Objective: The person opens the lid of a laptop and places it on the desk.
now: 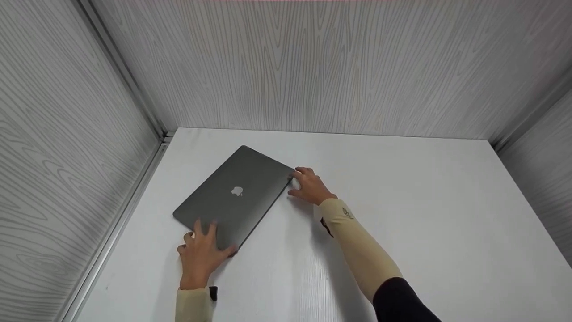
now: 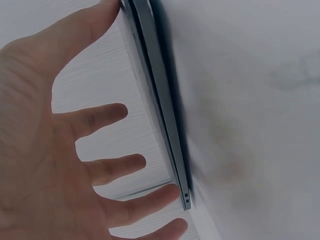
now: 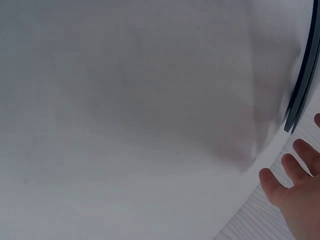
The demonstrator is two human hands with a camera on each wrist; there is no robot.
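A closed grey laptop [image 1: 257, 174] with a pale apple logo [image 1: 237, 191] on its lid lies at a slant on the white table. My left hand [image 1: 201, 255] is at its near end, fingers spread over the lid's edge and thumb at the near corner. In the left wrist view the thumb [image 2: 90, 30] reaches the laptop's thin side [image 2: 160, 80], where two small ports show. My right hand [image 1: 311, 187] is at the right corner, fingertips right at the edge. Its fingers [image 3: 272, 186] look spread and relaxed in the right wrist view, beside the laptop's end.
Pale wood-grain panels stand behind the table [image 1: 424, 201], with a left wall [image 1: 53, 156] and a right wall [image 1: 545, 170]. A metal strip [image 1: 120, 228] runs along the left side. Both forearms wear beige sleeves [image 1: 362, 246].
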